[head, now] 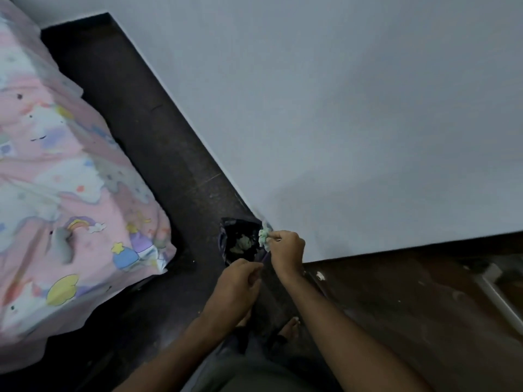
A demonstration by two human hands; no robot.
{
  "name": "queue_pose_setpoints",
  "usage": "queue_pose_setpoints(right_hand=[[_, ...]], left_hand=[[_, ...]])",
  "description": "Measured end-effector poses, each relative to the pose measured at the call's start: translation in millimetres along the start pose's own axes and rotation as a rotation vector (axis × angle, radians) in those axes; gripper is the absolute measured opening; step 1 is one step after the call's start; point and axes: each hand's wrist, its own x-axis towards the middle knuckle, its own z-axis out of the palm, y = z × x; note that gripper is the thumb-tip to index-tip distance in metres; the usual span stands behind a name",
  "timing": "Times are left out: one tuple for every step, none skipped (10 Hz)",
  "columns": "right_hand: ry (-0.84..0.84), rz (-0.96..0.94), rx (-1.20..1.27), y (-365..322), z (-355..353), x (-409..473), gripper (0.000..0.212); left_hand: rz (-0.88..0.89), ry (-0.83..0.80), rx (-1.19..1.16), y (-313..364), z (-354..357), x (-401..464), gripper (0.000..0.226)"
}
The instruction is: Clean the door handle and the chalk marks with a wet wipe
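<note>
Right hand [287, 247] fingers [276, 236] pinched the crumpled wet wipe [264, 235] over the dark bag [240, 240], low by the wall's corner. Left hand [239, 281] gripped the bag's rim. Wipe looked soft, light, damp: a pinch on the wad should hold.

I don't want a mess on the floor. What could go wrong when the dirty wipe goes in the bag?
The right hand pinches the crumpled wipe near the edge of the dark bag, so it might drop onto the floor. The left hand seems to hold the bag's rim only lightly; the bag could sag shut.
</note>
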Motion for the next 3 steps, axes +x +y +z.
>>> queue_pose_setpoints(right_hand=[[-0.034,0.046,-0.021,5,16,7,0.025],[-0.052,0.086,-0.065,13,23,8,0.03],[-0.062,0.046,-0.109,25,26,9,0.029]], left_hand=[[-0.034,0.035,-0.026,-6,-3,-2,0.033],[-0.089,0.039,-0.039,-14,-6,-1,0.032],[-0.134,0.044,-0.069,-20,-5,6,0.029]])
